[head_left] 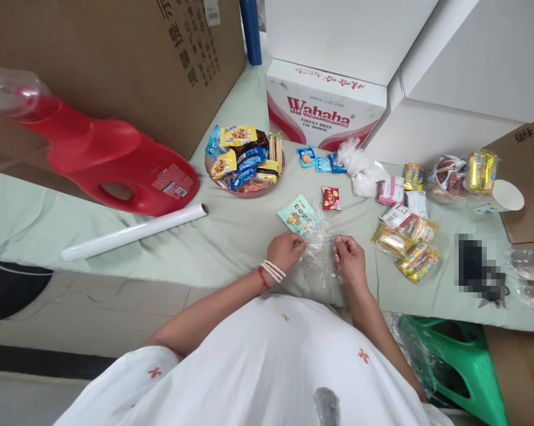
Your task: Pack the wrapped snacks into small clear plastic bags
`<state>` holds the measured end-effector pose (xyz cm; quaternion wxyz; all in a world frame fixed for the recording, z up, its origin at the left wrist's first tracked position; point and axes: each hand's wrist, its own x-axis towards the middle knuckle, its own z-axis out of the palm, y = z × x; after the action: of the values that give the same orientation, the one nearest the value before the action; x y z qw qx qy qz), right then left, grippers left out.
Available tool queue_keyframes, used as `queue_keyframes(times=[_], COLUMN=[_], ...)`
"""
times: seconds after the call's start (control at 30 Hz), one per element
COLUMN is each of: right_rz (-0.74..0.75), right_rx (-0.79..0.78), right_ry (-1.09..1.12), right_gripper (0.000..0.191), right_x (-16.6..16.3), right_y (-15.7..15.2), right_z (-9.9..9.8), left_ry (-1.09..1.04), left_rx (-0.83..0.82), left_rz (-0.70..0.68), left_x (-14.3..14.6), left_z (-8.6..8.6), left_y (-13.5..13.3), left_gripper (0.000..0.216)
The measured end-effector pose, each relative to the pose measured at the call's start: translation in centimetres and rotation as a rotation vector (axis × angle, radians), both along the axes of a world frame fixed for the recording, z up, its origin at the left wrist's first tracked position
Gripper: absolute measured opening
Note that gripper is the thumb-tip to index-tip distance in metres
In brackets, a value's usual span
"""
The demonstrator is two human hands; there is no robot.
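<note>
A crumpled clear plastic bag [319, 254] is stretched between my two hands near the table's front edge. Pinched fingers of my left hand [285, 253] grip its left side; a beaded bracelet and a red string circle that wrist. On the other side, my right hand [350, 259] is closed on the bag's right edge. Just behind the bag lies a mint-green snack packet [298, 215], partly covered by the plastic. A small red snack packet [331, 198] rests a little farther back. Whether anything is inside the bag I cannot tell.
A bowl of wrapped snacks [244, 192] stands at back left, by a red detergent bottle [120, 160] and white roll [133, 232]. Loose snack packs [404, 236], a white plastic bag [366, 177] and a paper cup [508, 195] sit right. A Wahaha box [324, 109] stands behind.
</note>
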<state>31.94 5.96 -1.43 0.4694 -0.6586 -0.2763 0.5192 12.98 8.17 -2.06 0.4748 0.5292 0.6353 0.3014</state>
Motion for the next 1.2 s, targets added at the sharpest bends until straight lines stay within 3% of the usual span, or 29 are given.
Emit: queue_keyframes(times=[0.2,0.37,0.67,0.87,0.93,1.0,1.1,1.2], right_rz=[0.011,-0.002,-0.061,0.01,0.051,0.074,0.071,0.041], right_rx=[0.002,-0.016,-0.024,0.045,0.06,0.07,0.088,0.072], right_ry=[0.0,0.062,0.013,-0.067,-0.083,-0.107,-0.142,-0.182], right_gripper=[0.04,0.04,0.039,0.037,0.037,0.038,0.038,0.038], right_x=[0.8,1.6,4.3,4.2,4.0,3.8,3.9,4.8], right_y=[-0.2,-0.3,-1.5,-2.3,-2.4,-2.5,-2.9,-4.0], right_z=[-0.2,-0.3,-0.5,-0.5,-0.2,0.1,0.1,-0.2], left_ry=[-0.291,-0.664,-0.924,-0.791,-0.611,-0.418,-0.278,-0.339], left_rx=[-0.069,-0.13,-0.262,-0.481,-0.605,-0.666,-0.559,-0.356], left_rz=[-0.053,0.045,0.166,0.22,0.144,-0.021,-0.235,-0.142], left_x=[-0.6,-3.0,-7.7,-7.9,-7.3,-6.6,-5.6,-5.3], left_z=[-0.2,0.1,0.5,0.8,1.2,1.6,1.9,1.3], left_y=[0.0,-0.7,-1.5,-0.3,0.5,1.2,1.4,1.0], left_gripper=[0.042,0.048,0.045,0.05,0.067,0.077,0.066,0.06])
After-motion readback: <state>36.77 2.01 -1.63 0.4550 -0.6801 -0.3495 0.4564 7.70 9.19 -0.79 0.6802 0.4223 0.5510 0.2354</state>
